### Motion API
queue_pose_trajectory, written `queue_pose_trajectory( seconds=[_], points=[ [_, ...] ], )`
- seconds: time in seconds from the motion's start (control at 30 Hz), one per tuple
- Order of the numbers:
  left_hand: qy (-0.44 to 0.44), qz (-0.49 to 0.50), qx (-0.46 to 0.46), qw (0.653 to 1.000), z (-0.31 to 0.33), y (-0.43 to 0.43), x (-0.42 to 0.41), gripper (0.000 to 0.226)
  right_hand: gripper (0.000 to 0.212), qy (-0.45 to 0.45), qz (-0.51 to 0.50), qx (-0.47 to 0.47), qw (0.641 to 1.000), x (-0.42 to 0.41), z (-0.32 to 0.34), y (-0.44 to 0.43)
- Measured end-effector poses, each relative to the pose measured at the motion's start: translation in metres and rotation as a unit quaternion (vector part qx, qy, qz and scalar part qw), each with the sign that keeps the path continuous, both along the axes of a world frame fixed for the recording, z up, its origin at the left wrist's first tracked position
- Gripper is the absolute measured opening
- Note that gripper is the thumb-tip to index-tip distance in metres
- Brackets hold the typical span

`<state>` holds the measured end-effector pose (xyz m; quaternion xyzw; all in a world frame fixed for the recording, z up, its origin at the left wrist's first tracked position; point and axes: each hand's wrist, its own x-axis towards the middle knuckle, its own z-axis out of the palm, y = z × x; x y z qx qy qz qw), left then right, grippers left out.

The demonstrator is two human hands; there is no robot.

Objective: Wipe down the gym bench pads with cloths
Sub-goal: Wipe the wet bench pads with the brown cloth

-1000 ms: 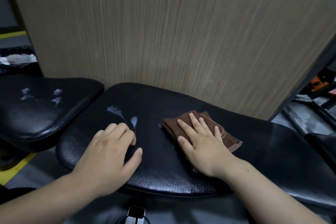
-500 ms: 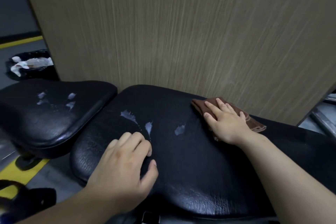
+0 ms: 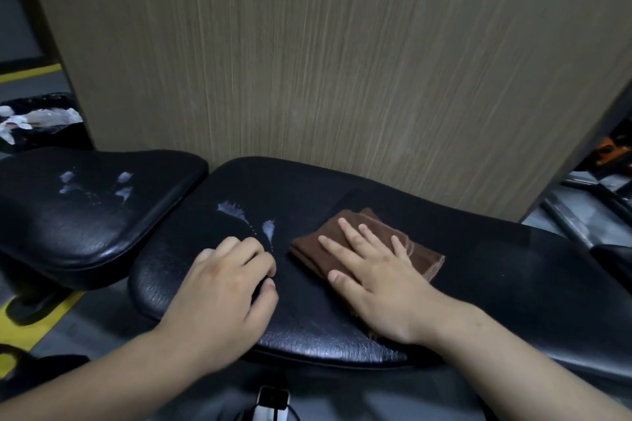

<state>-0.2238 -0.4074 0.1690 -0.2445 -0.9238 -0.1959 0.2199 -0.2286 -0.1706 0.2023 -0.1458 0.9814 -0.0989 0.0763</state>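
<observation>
Pressing brown cloth (image 3: pixel 419 255) w/ flat right hand (image 3: pixel 379 284) beside foam splashes (image 3: pixel 232 210) to wipe, bracing bench pad (image 3: pixel 342 335) w/ loosely curled, empty left hand (image 3: pixel 222 294).

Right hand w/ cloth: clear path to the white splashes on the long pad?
Probably yes. The right hand presses the brown cloth beside the splashes, only bare pad between. The left hand rests below them, not across the path.
</observation>
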Motion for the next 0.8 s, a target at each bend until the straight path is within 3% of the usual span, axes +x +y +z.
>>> queue_pose_trajectory(
  seconds=[0.33,0.8],
  points=[
    [-0.002,0.036,-0.01,0.999,0.002,-0.029,-0.001,0.02,0.057,0.014,0.031,0.017,0.999,0.032,-0.003,-0.037],
    [0.062,0.034,0.008,0.997,-0.01,-0.025,-0.005,0.02,0.057,0.03,-0.085,-0.01,0.996,-0.081,-0.011,-0.018]
  ],
)
